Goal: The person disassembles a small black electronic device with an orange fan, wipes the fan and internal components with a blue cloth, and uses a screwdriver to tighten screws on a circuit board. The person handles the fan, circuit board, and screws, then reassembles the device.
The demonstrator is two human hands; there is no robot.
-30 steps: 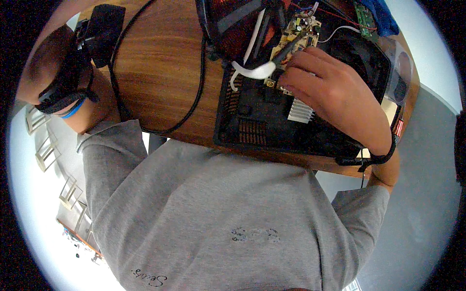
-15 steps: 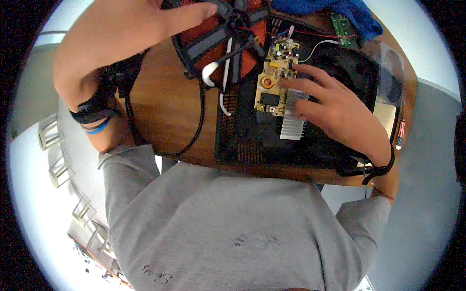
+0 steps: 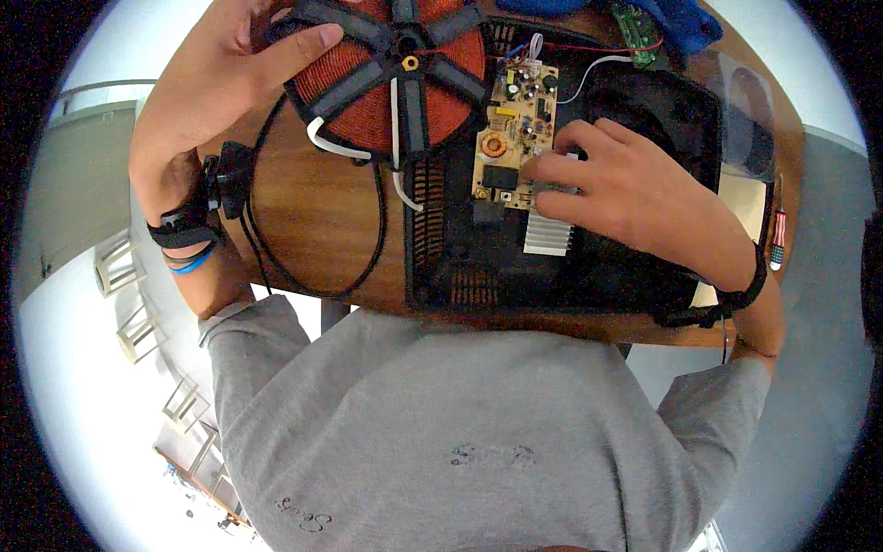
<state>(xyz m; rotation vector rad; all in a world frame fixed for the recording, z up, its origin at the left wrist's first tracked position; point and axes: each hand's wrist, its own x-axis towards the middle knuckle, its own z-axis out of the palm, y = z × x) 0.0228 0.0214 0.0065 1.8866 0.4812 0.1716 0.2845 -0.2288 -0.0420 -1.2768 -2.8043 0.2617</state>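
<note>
My left hand grips the left rim of a round induction coil, its thumb lying over a black spoke. The coil is reddish copper winding on a black spoked frame, tilted up at the far left of an open black plastic housing. White sleeved leads hang from it toward the housing. A tan circuit board with an orange ring inductor sits in the housing. My right hand is closed, its fingers curled at the board's right edge over a finned silver heat sink.
A small green circuit board, joined by red and white wires, lies beside blue cloth at the back. A clear plastic piece and a small striped object lie at right. A black cable loops across the wooden table.
The coil has shifted left and turned to face up more, with my left hand on it. My right fingers have gone from spread to curled at the board and heat sink.
</note>
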